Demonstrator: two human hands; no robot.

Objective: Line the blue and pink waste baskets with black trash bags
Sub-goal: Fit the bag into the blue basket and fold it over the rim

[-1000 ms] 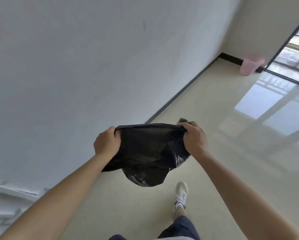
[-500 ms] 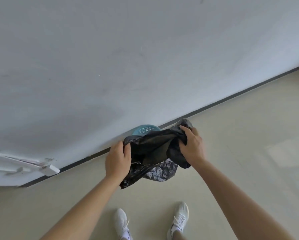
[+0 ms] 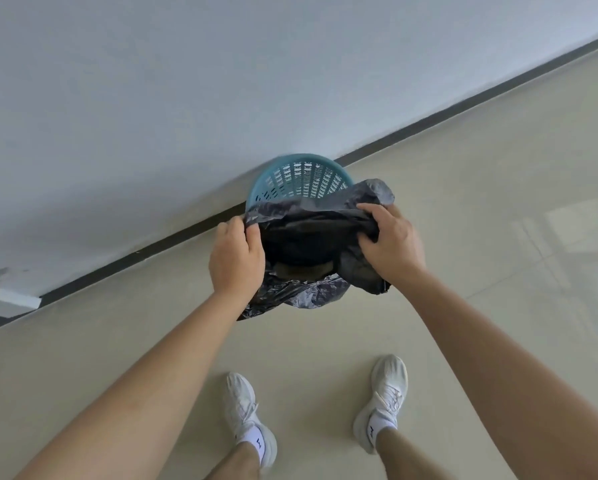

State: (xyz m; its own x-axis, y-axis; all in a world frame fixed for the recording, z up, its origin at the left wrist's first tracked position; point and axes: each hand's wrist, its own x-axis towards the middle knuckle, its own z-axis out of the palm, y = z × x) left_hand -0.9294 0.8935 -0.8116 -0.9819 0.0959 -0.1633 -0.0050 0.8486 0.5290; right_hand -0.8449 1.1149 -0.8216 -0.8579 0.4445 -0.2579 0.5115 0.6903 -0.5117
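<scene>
Crumpled black trash bag (image 3: pixel 311 237) mouth stretched between left hand (image 3: pixel 237 259) and right hand (image 3: pixel 391 242), both gripping; apparently over blue basket (image 3: pixel 299 178) against wall (image 3: pixel 186 98); white shoes (image 3: pixel 249 417) below.

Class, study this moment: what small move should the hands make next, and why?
Probably lower the black bag into the blue basket. Left hand and right hand hold its mouth spread just above the unlined rim.
</scene>
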